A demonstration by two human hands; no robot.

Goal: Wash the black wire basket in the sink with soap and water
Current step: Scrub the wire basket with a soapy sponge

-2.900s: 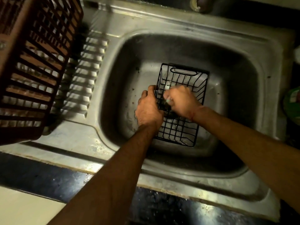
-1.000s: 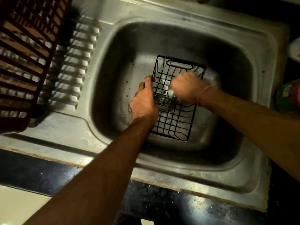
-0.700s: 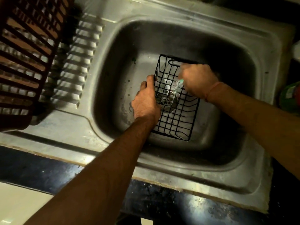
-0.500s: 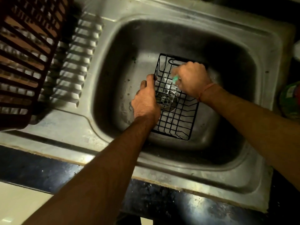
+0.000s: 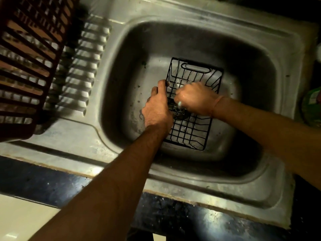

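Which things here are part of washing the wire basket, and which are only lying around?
Part of the job:
black wire basket
sink
left hand, gripping the basket's side
right hand, closed on a small pale scrubbing thing, hard to identify

Just lying about:
brown slatted crate on the draining board
green container at the right edge

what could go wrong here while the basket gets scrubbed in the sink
1. The left hand grips only one long edge of the black wire basket, so hard strokes might tip or slide it.
2. The right hand, closed on a small pale green scrubber, works among thin wires and could snag fingers.
3. The basket lies over the drain, where loosened grime may collect.
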